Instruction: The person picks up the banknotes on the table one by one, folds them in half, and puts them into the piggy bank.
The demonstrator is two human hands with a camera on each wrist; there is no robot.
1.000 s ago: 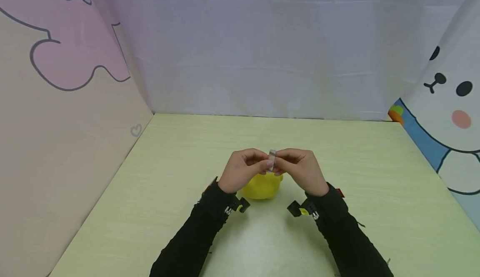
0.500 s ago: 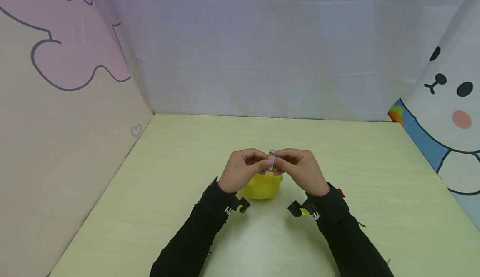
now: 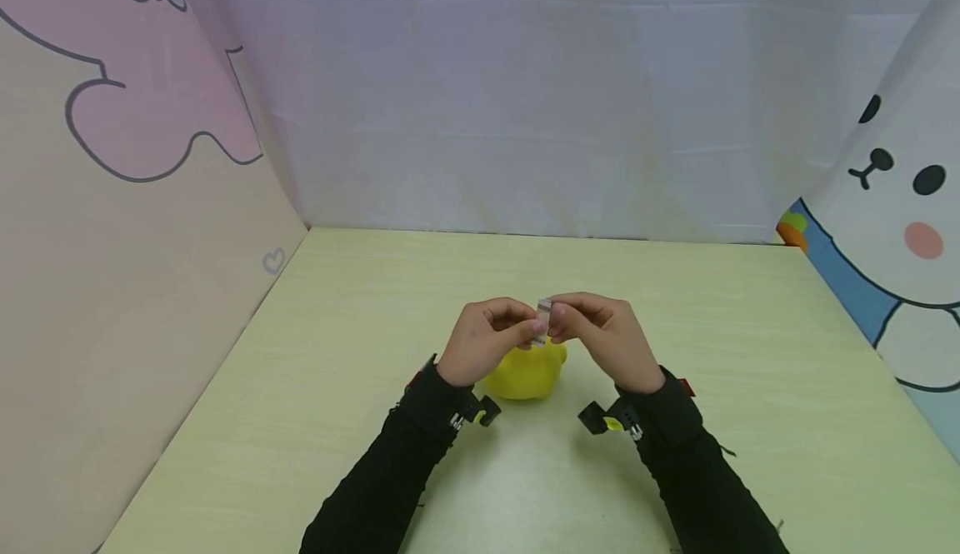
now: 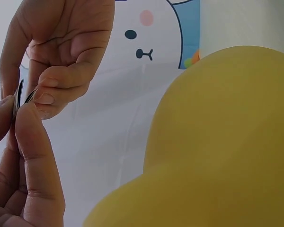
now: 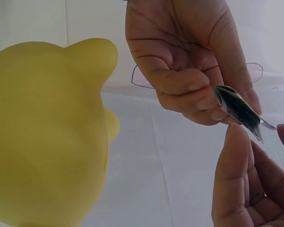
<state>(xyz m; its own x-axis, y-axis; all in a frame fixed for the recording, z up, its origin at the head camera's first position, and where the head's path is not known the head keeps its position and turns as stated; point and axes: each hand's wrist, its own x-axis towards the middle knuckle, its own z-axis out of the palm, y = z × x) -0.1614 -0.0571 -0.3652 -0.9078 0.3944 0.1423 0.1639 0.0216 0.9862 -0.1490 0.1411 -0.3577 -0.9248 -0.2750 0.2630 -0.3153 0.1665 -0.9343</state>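
Observation:
Above the table's middle, my left hand (image 3: 483, 339) pinches a small folded strip of paper (image 3: 543, 321) between thumb and fingers. The strip is whitish outside with faint bands; the right wrist view shows its dark inner side and parted layers. My right hand (image 3: 606, 339) holds the strip's other side, its thumb and forefinger at the edge. In the right wrist view that thumb is at the frame's edge, beside a thin flap. Just below both hands stands a rounded yellow figure (image 3: 525, 373) with ear-like bumps, partly hidden by the fingers in the head view.
The pale table (image 3: 375, 304) runs back to a white curtain (image 3: 480, 104). A pink and cream printed panel (image 3: 165, 229) stands at the left, and a white cartoon panel (image 3: 900, 212) at the right. Both dark sleeves carry wrist cameras.
My right hand's fingers have shifted slightly up along the strip, and its thumb has bent and risen. The left hand and the yellow figure stay in place.

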